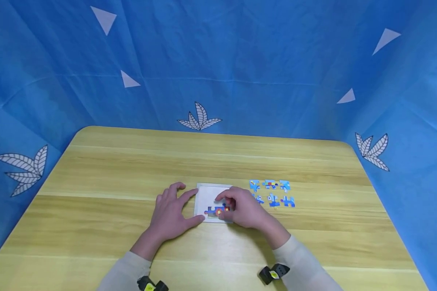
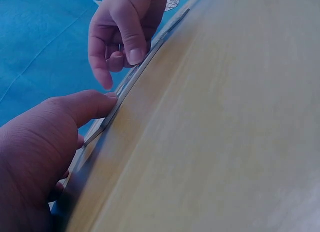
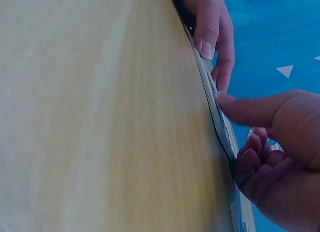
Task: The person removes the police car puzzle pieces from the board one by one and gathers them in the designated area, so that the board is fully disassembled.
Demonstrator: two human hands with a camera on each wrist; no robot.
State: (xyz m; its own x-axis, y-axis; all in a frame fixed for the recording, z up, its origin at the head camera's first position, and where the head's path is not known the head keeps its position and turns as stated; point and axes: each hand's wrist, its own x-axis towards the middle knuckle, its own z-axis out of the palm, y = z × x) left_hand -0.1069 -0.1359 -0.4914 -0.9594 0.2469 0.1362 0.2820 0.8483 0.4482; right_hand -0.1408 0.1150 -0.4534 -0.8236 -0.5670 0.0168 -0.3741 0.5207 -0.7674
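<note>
A white puzzle board [image 1: 206, 195] with a raised rim lies flat on the table. Along its lower edge sit joined blue jigsaw pieces [image 1: 212, 211] with red and yellow print, partly covered by my right hand [image 1: 245, 208]. That hand's thumb [image 3: 240, 110] is straight and presses down at the board's lower right, while its other fingers bend over the pieces. My left hand [image 1: 171, 214] spreads along the board's left side. Its index fingertip touches near the upper left corner, and its thumb [image 2: 95, 105] rests at the lower left corner.
Several loose blue jigsaw pieces [image 1: 273, 199] lie in two rows right of the board, one partly behind my right hand. The wooden table [image 1: 131, 153] ends at a blue cloth [image 1: 218, 48] at the back and sides. Both wrists carry small black cameras [image 1: 273, 274].
</note>
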